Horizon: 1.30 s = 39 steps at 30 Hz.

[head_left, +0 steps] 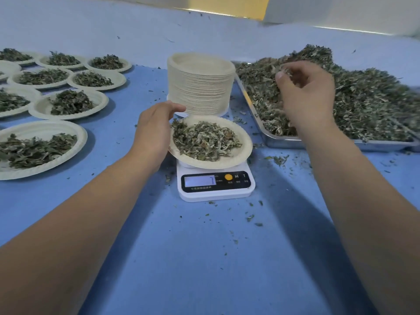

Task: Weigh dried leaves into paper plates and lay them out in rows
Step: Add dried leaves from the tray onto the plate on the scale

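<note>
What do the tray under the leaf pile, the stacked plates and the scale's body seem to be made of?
Tray under the dried leaves: metal, probably stainless steel; shiny, reflective rim. Stacked plates: matte off-white paper or moulded pulp, with ribbed rims. Scale: smooth white, likely plastic, with a dark panel.

- Paper plate (247,142) holding a leaf portion (204,138) sits on the white scale (216,194); the display's last digit reads 7.
- Left hand (154,130) touches the plate's left rim; its fingers are hidden.
- Right hand (306,92), blurred, pinches a tuft above the dried leaves (368,103) heaped in the metal tray (318,143).
- Plate stack (201,85) stands just behind the scale.
- Filled plates (68,103) lie in rows at left on the blue surface (204,258); crumbs are scattered near the scale.
</note>
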Each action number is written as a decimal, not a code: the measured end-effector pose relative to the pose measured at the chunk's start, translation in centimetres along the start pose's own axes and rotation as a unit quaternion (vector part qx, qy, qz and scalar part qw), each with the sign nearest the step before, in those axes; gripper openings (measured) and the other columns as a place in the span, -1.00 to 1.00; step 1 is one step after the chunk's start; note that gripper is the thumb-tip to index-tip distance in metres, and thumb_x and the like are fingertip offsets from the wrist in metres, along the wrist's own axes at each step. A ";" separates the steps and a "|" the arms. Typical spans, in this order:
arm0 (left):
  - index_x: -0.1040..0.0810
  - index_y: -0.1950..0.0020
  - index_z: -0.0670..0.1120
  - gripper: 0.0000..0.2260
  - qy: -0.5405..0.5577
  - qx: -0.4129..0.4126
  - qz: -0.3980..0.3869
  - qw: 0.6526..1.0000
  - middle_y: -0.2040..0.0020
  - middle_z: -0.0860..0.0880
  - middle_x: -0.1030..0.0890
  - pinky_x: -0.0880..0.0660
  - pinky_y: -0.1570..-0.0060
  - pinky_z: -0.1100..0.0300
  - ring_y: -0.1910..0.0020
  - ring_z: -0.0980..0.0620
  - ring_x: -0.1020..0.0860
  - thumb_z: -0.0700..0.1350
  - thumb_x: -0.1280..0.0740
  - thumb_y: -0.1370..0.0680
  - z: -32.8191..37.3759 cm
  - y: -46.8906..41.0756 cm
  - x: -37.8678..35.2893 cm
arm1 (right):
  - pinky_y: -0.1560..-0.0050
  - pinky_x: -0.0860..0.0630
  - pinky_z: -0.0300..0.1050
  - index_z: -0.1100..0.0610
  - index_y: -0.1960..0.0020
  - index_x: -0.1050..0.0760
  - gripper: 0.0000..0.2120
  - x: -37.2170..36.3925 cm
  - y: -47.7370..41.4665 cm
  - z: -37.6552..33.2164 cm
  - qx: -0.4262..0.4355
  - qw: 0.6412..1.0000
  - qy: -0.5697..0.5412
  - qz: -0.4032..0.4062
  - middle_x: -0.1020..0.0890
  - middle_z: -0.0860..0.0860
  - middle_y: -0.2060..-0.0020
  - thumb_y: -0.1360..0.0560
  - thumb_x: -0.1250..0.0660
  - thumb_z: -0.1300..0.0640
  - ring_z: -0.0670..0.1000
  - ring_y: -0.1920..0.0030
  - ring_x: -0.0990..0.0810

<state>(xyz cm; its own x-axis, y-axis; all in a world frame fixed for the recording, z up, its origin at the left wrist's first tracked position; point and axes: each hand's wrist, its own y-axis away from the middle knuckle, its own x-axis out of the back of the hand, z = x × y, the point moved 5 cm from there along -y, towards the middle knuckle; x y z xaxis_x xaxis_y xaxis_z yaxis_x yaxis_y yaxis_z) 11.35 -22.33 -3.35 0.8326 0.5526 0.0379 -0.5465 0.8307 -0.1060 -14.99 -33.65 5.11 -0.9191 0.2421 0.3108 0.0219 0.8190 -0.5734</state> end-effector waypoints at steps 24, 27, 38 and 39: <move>-0.73 -0.01 0.04 -0.69 0.109 0.129 -0.011 0.986 -0.21 -0.08 -0.69 -0.55 -0.29 -0.19 -0.13 -0.13 -0.68 0.09 -0.42 -0.33 -1.2 0.9 -1.0 | -0.32 -0.39 0.13 0.05 -0.29 -0.56 -0.66 -1.5 10.5 -0.9 0.119 0.938 0.226 -0.232 -0.66 0.00 0.18 -0.67 -0.18 -0.09 0.05 0.07 -0.58; -0.70 -0.07 -0.01 -0.65 0.121 0.130 -0.003 0.984 -0.08 -0.10 -0.73 -0.60 -0.20 -0.18 -0.03 -0.14 -0.72 0.05 -0.42 -0.33 -1.0 0.8 -1.2 | -0.54 -0.13 0.15 0.00 -0.27 -0.56 -0.65 -1.6 10.6 -0.7 0.101 0.941 0.197 -0.257 -0.63 -0.06 0.18 -0.66 -0.16 -0.16 -0.11 0.19 -0.53; -0.75 -0.02 0.03 -0.78 0.099 0.116 0.089 0.984 0.03 -0.04 -0.76 -0.65 -0.08 -0.19 0.09 -0.09 -0.74 -0.03 -0.31 -0.55 1.6 2.7 3.3 | -0.48 -0.24 0.18 -0.25 -0.11 -0.49 -0.52 -3.5 12.0 -3.1 0.157 0.919 0.128 -0.338 -0.49 -0.39 0.08 -0.37 -0.22 -0.53 -0.59 0.02 -0.31; -0.75 -0.06 0.06 -0.77 0.086 0.112 0.104 0.985 -0.02 -0.03 -0.75 -0.66 -0.07 -0.18 0.07 -0.08 -0.73 0.00 -0.30 -0.55 2.0 3.3 4.5 | -0.49 -0.22 0.21 -0.24 -0.11 -0.50 -0.50 -4.0 12.3 -3.8 0.167 0.916 0.117 -0.344 -0.50 -0.39 0.05 -0.37 -0.20 -0.54 -0.62 0.00 -0.27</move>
<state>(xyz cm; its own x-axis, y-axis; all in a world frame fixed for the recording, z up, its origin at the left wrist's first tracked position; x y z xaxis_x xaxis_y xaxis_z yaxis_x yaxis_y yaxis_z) 13.06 -16.98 -1.59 0.6931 0.7085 -0.1332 -0.6967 0.7057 0.1284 -9.51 -22.55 -0.33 -0.5594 -0.1345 0.8179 -0.6889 0.6241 -0.3686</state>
